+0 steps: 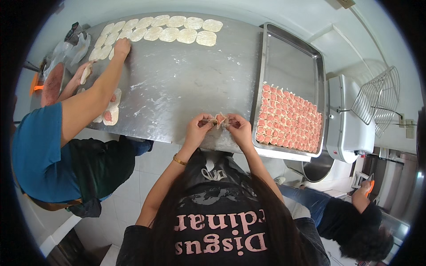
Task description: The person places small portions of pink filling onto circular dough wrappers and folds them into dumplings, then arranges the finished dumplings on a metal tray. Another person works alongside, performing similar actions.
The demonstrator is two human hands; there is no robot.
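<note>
Between my two hands, over the table's near edge, is a small open-topped dumpling [219,119] with pink meat filling showing in its pale, pleated wrapper. The fingers of my left hand [199,127] pinch its left side. Thumb and fingertips of my right hand [240,129] close on its right side. To the right stands a deep metal tray [295,51], its near half packed with rows of similar dumplings [290,119]. A pale, crumpled heap [220,138], perhaps a cloth or plastic, lies just below my hands.
Flour-dusted metal table [186,80] lies ahead, with rows of wrappers [168,34] at its far side. At left a co-worker's arm [100,91] reaches over the table, near wrappers topped with meat [111,115]. A white mixer [350,117] stands right; another person [350,217] is behind me.
</note>
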